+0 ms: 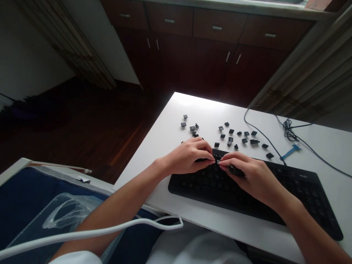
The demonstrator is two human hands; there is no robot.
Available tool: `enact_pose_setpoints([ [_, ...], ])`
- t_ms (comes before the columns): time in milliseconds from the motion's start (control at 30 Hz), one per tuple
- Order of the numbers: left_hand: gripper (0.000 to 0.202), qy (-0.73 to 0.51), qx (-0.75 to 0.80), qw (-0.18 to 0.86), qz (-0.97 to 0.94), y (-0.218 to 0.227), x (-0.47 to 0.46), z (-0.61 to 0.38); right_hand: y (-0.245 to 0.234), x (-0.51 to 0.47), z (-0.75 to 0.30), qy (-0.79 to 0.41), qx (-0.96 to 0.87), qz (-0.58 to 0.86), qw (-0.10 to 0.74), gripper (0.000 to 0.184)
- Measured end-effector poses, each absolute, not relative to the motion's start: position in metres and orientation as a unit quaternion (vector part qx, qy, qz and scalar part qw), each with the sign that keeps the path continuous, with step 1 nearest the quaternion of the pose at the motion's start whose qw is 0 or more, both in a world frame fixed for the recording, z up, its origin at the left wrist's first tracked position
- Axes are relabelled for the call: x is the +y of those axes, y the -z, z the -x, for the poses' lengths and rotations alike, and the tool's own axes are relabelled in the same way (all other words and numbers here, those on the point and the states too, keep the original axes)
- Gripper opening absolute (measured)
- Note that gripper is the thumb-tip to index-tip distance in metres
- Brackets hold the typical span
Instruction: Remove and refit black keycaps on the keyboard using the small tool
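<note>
A black keyboard (288,190) lies on a white table (176,121). My left hand (189,156) rests on the keyboard's upper left part with its fingers curled down onto the keys. Fingers pressed together, my right hand (253,176) meets the left hand's fingertips over a small pale spot on the keyboard and grips a dark object (235,171) that I cannot make out. Several loose black keycaps (231,134) are scattered on the table just beyond the keyboard.
A blue keycap puller (290,151) lies right of the keycaps beside a black cable (288,132) running across the table. A white cable (110,231) crosses my lap. A blue bag (33,198) with clear plastic lies at left. Dark wooden cabinets (214,44) stand behind.
</note>
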State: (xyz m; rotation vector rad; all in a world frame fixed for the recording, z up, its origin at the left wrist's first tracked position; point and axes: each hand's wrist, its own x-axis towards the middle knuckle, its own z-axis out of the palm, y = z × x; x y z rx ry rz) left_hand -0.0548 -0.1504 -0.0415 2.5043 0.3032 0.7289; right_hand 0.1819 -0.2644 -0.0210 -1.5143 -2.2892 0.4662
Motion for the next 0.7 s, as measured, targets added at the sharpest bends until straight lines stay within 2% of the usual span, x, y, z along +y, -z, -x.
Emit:
enact_pose_setpoints([
  [333,0.018,-0.274,0.107,0.231,-0.927,0.0439,-0.1496,0.0548,0.0252,-0.2640,-0.1810,-0.155,-0.788,0.547,0.236,0.024],
  [500,0.018,-0.272,0.110,0.227,-0.929,0.0449,-0.1494,0.0550,0.0262,-0.2640,-0.1807,-0.159,-0.793,0.544,0.224,0.023],
  [700,0.019,-0.270,0.107,0.222,-0.931,0.0442,-0.1496,0.0546,0.0247,-0.2642,-0.1852,-0.174,-0.812,0.527,0.181,0.041],
])
